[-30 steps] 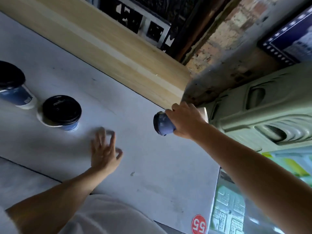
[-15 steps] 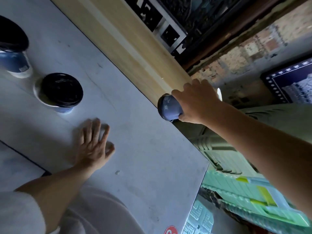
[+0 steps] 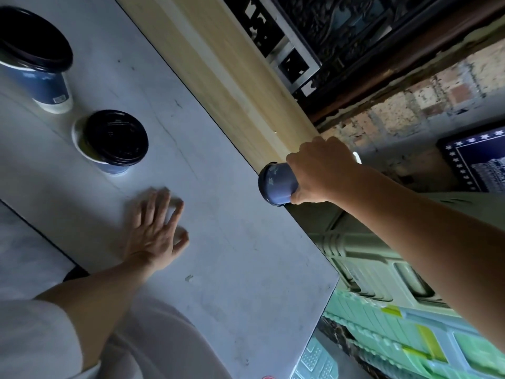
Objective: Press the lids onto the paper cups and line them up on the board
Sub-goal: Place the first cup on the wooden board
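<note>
My right hand (image 3: pixel 319 170) grips a blue paper cup (image 3: pixel 277 183) lying on its side in the air at the board's far right edge; its base faces me and its mouth is hidden behind my hand. My left hand (image 3: pixel 157 231) rests flat on the grey board (image 3: pixel 232 269), fingers spread, holding nothing. Two blue cups with black lids stand on the board at the left: one (image 3: pixel 116 140) just beyond my left hand, and a second lidded cup (image 3: pixel 35 58) at the upper left corner.
A pale wooden ledge (image 3: pixel 218 67) runs along the board's far side. Green plastic crates (image 3: pixel 382 269) sit below the board's right edge. A brick wall (image 3: pixel 423 105) and a dark framed panel (image 3: pixel 478 162) lie beyond. White clothing (image 3: pixel 35 343) fills the bottom left.
The view has swung left and down. My right hand has carried the blue cup a little toward the wooden ledge's end. My left hand stays flat on the board.
</note>
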### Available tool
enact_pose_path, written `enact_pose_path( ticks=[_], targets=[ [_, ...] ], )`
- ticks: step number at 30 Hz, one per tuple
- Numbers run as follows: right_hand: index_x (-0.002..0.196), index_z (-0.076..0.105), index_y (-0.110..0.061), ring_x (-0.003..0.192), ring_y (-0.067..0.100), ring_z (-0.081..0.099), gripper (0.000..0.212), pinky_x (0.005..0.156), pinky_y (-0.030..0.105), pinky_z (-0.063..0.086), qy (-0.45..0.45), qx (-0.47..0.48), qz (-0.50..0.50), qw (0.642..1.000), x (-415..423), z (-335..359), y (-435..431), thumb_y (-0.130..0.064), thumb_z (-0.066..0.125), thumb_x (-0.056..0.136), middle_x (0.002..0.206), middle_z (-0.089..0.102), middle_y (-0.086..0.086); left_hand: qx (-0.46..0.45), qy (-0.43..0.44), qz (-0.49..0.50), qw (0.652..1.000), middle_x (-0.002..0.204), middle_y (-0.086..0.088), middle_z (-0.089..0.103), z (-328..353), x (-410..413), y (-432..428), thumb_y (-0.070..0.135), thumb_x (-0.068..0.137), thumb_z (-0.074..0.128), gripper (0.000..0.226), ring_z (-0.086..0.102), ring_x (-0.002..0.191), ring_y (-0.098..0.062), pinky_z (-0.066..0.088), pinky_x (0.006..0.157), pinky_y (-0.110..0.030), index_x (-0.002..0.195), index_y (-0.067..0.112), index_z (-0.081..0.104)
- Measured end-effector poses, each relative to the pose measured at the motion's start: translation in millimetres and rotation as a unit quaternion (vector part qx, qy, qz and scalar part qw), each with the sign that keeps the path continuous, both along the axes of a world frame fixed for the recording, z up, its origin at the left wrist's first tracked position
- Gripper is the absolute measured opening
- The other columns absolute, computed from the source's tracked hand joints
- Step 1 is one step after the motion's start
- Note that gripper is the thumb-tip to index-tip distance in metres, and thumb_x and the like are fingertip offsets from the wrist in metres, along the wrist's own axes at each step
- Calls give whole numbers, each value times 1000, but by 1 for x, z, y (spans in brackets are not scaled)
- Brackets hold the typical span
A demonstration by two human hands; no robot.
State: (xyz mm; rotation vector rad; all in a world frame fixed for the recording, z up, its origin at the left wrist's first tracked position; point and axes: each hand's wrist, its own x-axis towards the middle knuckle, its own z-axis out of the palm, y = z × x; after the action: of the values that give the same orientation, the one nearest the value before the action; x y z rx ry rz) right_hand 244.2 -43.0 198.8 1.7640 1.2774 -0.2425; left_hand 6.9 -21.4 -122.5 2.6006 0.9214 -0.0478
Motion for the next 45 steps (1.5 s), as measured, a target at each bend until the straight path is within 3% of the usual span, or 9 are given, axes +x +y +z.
enact_pose_path(
  ticks=[13,30,36,39,45],
  targets=[
    [112,65,-19,107,29,57,45,79,36,33,-26,-3,19,999,3,4,3,-46,74,77,105,62,3,4,11,-5,1000,165,-20,17,-1,0,1,56,81,42,81,20,148,-46,18,117,-60,151,14,40],
    [114,64,-21,106,29,58,50,77,35,36,2,-1,-33,999,6,2,5,-48,77,74,97,53,1,-2,11,-2,1000,164,-20,19,1,-2,1,57,81,40,82,18,147,-48,20,116,-57,151,14,41],
    [112,64,-21,94,27,50,48,75,35,34,-2,-13,-32,999,6,-4,5,-47,77,74,94,52,1,-6,17,-4,1000,164,-19,19,4,0,2,58,80,41,82,17,148,-45,16,119,-54,150,16,41],
    [111,64,-21,88,26,44,47,74,34,33,-1,-18,-36,999,4,-8,5,-47,77,74,91,51,1,-10,16,-4,1000,165,-19,19,6,0,2,58,80,40,82,17,149,-45,1,121,-47,150,16,42],
    [106,64,-20,83,26,49,47,70,34,35,5,-23,-52,998,7,-13,8,-49,78,72,76,45,-2,-18,21,-7,1000,165,-19,19,9,-1,4,65,83,36,83,18,149,-46,-6,120,-45,151,16,41]
  ],
)
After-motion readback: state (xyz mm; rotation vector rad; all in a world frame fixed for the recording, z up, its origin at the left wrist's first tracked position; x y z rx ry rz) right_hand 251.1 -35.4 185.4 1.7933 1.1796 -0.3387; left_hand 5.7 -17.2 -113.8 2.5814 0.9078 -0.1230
